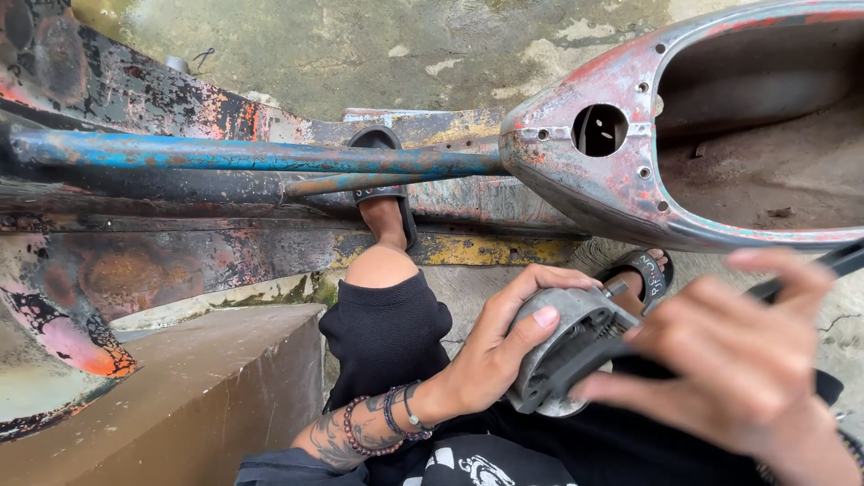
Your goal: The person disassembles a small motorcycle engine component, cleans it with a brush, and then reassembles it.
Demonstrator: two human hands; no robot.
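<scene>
From the head camera, a round grey metal drum-shaped part (562,346) is sitting over the person's lap, its open face turned up and to the right. The left hand (490,346) is cupping its rim, fingers curled tight. The blurred right hand (738,360) is pinching a long black tool (792,277), slanting up-right, tip inside the part.
</scene>
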